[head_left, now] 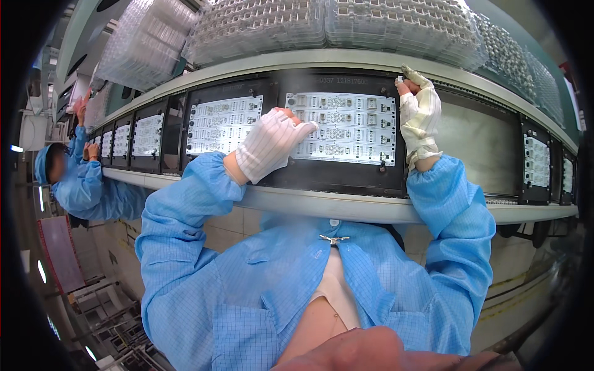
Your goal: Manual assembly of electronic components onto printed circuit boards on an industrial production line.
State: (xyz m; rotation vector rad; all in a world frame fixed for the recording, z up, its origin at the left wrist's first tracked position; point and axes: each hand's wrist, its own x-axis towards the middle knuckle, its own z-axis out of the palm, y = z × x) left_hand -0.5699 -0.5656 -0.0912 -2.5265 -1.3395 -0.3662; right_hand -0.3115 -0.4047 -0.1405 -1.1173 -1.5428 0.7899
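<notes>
A white circuit board panel (340, 151) with rows of small components lies in a black carrier (346, 174) in front of me. My left hand (272, 142), in a white striped glove with bare fingertips, is over the panel's left side. Its fingers are curled, and what they may hold is hidden. At the carrier's right edge, my right hand (421, 111), in a similar white glove, is raised with bent fingers. Between its bare fingertips a small white part (400, 79) shows, too small to name.
More carriers with panels line the conveyor, including one panel (223, 120) on the left and another (536, 161) on the right. Stacked clear plastic trays (396, 31) fill the shelf behind. A co-worker in blue (83, 185) works farther left along the line.
</notes>
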